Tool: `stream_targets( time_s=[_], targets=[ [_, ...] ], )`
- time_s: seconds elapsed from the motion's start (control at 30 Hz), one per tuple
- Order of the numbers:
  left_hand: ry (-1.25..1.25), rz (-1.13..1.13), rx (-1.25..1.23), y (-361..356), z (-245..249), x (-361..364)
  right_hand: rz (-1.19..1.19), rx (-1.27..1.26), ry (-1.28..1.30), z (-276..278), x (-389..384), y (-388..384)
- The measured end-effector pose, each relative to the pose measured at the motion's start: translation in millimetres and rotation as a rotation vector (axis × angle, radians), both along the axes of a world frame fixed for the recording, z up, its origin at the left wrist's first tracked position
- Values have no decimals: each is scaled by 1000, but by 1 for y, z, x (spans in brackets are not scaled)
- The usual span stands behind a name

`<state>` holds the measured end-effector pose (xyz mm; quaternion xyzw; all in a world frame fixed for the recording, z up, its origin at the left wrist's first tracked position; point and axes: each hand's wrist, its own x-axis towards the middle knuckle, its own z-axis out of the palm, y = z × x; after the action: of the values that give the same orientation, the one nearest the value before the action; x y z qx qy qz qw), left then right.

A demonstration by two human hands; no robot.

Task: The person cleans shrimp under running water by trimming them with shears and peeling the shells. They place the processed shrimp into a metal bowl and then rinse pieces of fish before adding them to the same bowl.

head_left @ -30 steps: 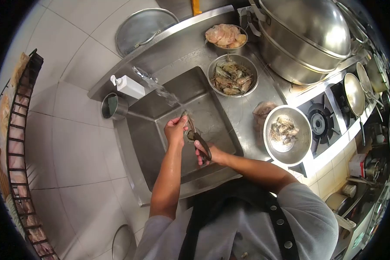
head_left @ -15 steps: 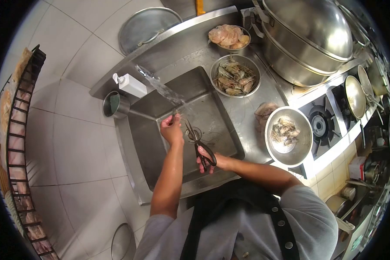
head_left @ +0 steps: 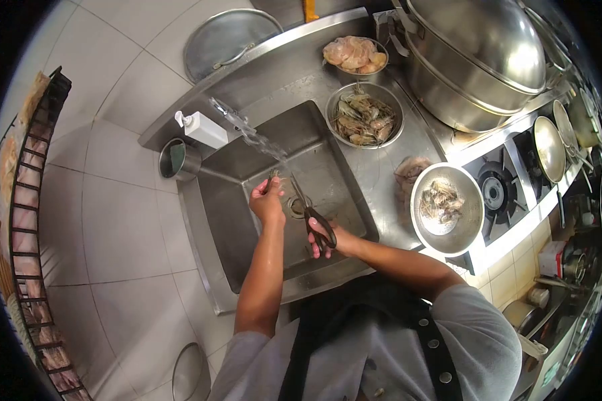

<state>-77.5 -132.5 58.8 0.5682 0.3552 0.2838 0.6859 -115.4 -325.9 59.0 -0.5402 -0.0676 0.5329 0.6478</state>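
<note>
Steel bowl (head_left: 395,107): heaped shrimp (head_left: 362,120). Paler bowl (head_left: 473,212): fewer. Sink (head_left: 229,220): running water (head_left: 257,140).

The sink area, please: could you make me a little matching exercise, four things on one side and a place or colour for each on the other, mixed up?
Things
1. Scissors
2. Pump bottle
3. Running water
4. Burner

Places and colours
A. Pouring into the sink
B. Black, to the right in the view
C. Held in the right hand
D. White, at the sink's edge

Pairs: 1-C, 2-D, 3-A, 4-B
</note>
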Motion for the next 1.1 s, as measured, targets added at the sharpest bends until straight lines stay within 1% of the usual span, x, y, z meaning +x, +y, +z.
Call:
stream_targets(
  time_s=[0.03,0.07,0.13,0.27,0.33,0.4,0.43,0.5,0.53,0.6,0.67,0.7,0.73,0.8,0.83,0.87,0.93,0.97,1.0,1.03,1.1],
  targets=[
    [0,1,-1,2,-1,0,51,32,85,-1,-2,-2],
    [4,-3,-2,4,-3,0,52,30,86,-1,-4,-3],
    [8,-9,-7,2,-3,0,156,54,107,-1,-6,-6],
    [42,-40,-22,-12,9,-3,140,49,67,-6,-4,0],
    [51,-52,-23,-17,9,-3,77,64,29,-6,0,5],
    [-1,32,10,-16,3,0,69,59,35,-6,1,4],
    [-4,34,12,-12,-1,1,63,53,40,-5,2,3],
    [-22,63,141,-4,-4,3,100,46,33,-3,0,-5],
    [-24,69,142,-2,-3,3,133,36,30,-2,-3,-8],
    [49,91,254,0,-4,3,171,33,17,1,-7,-10],
    [24,58,250,-1,-7,2,182,8,-19,4,-10,-10],
    [-4,23,248,-2,-9,2,161,-3,7,14,-8,-8],
    [-3,18,247,-4,-12,2,156,-3,9,13,-4,-4],
    [8,-7,424,-7,-17,0,96,-7,37,11,1,4],
    [9,-8,424,-8,-19,0,35,8,42,15,3,7],
    [-15,-20,405,-8,-21,0,36,8,43,13,3,7],
    [-40,-25,385,-7,-19,1,-24,7,-41,10,5,8],
    [-12,-12,327,-7,-18,1,-20,7,-42,9,4,8],
    [17,1,268,-6,-18,2,-79,-1,-13,9,2,7],
    [16,4,267,-4,-18,2,-139,-9,16,9,1,6],
    [19,87,151,-1,-16,3,-96,-7,27,5,2,0]
  ],
)
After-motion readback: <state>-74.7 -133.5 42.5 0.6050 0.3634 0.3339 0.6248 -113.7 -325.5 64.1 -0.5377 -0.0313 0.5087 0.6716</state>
